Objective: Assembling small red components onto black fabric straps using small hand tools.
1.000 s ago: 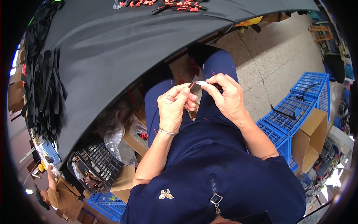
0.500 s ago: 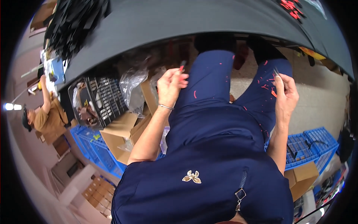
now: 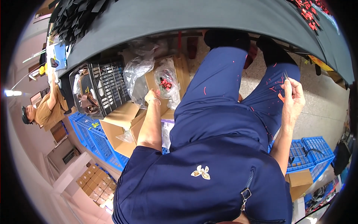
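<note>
My right hand (image 3: pixel 293 95) is closed around a small pointed metal tool (image 3: pixel 286 75), which looks like thread snips or tweezers. An orange-red end (image 3: pixel 281 98) shows below the fingers, above my right thigh. On the other side, my left hand (image 3: pixel 152 95) is at the opened cardboard box (image 3: pixel 183 72), beside a clear plastic bag (image 3: pixel 172 76). Several small red and black pieces (image 3: pixel 165 83) lie in that bag, just past my fingers. The left fingers are too small and hidden to show whether anything is in them.
A table with a dark cover (image 3: pixel 179 18) spans the front, with black strips (image 3: pixel 80 18) at left and red pieces (image 3: pixel 309 15) at right. A black crate (image 3: pixel 108 87), blue crates (image 3: pixel 95 134) and another person (image 3: pixel 50 104) are at left. Red thread bits dot my trousers (image 3: pixel 212 78).
My left hand has moved from above my left thigh, where it held a small red and black piece, down left to the box. My right hand keeps its tool; the view has shifted slightly.
</note>
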`<state>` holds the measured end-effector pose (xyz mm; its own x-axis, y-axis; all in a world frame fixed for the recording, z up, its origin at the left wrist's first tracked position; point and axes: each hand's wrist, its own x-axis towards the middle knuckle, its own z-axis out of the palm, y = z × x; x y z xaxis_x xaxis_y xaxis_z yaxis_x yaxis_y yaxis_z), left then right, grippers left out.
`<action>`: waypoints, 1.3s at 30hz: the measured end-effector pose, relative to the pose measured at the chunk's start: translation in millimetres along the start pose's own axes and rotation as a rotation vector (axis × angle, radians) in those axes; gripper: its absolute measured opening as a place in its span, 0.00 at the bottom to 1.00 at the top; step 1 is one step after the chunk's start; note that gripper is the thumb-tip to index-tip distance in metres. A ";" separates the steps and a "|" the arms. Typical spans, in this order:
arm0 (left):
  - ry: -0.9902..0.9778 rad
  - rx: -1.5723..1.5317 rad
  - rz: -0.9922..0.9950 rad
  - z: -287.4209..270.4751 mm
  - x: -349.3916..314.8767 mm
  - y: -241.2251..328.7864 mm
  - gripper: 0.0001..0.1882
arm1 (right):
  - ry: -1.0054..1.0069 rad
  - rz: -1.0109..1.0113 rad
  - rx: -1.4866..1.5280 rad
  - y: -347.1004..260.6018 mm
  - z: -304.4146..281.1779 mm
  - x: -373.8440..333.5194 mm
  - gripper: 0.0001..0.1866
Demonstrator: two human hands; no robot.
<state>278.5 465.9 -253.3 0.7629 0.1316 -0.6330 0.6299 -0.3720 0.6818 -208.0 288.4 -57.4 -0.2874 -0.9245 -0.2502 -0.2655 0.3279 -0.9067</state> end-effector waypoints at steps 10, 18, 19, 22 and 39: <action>-0.754 0.349 1.105 78.8 -229.6 76.1 0.12 | 0.019 0.130 0.121 2.1 -2.8 2.8 0.06; -1.320 0.188 1.911 231.2 -438.7 110.3 0.14 | 0.019 0.084 0.228 -15.0 -10.8 16.5 0.06; -1.327 0.205 2.011 251.4 -455.4 109.3 0.15 | 0.009 0.081 0.224 -15.1 -14.2 16.1 0.06; -1.249 0.255 2.143 299.1 -490.7 97.2 0.11 | 0.030 0.025 0.255 -12.1 -22.9 15.4 0.06; -1.701 0.424 0.756 268.6 -481.4 81.6 0.07 | 0.127 -0.027 0.329 -28.4 -33.8 29.6 0.07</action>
<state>-76.5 125.4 8.6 -0.2729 -0.9560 -0.1073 0.0089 -0.1141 0.9934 -240.1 258.3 -27.6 -0.4017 -0.8939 -0.1990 0.0299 0.2044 -0.9784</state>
